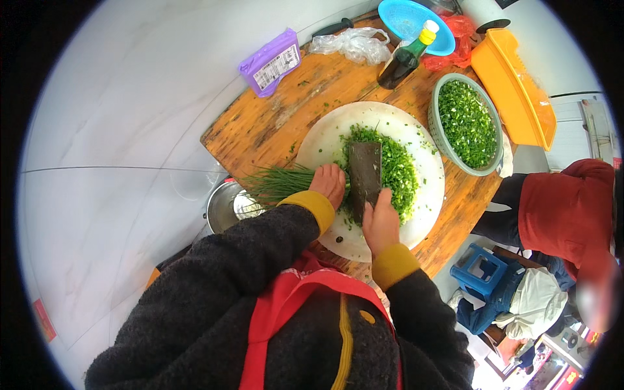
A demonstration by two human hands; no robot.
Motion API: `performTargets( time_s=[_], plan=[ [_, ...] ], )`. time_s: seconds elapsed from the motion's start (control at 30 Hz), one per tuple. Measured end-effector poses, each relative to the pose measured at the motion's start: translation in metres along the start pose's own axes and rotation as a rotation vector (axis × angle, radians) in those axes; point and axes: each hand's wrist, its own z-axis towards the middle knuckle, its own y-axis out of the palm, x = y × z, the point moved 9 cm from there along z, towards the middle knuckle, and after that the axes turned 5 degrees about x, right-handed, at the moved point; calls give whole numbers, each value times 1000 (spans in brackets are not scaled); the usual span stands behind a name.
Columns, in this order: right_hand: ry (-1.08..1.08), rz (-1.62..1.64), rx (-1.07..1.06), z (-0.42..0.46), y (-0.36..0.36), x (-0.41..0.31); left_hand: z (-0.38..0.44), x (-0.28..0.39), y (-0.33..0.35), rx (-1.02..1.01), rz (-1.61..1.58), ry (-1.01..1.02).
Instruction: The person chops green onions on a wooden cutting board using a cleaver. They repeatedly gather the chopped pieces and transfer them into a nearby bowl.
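A bundle of long green chives or thin scallions (pixel 280 183) lies across the left edge of a round white cutting board (pixel 419 214). My left hand (pixel 329 184) presses its cut end down, fingers curled over the stalks close to the blade. In my right hand (pixel 381 219) is the handle end of a dark, broad cleaver (pixel 364 173), its blade between the stalks and a heap of chopped greens (pixel 399 170). Where the edge meets the board is hidden. Small green bits are scattered over the board.
Around the board on the wooden table (pixel 273 119) are a basket of chopped greens (pixel 468 124), a dark green bottle (pixel 407 61), a purple package (pixel 270 63), a blue basin (pixel 414 24) and a yellow bin (pixel 516 87). A metal pot (pixel 219 209) stands at left; people are at right.
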Motion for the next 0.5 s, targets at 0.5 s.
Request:
performTargets(
  time_s=[0.5],
  plan=[
    [-15, -71, 62, 16, 46, 5, -7, -9, -5, 157, -10, 12]
  ],
)
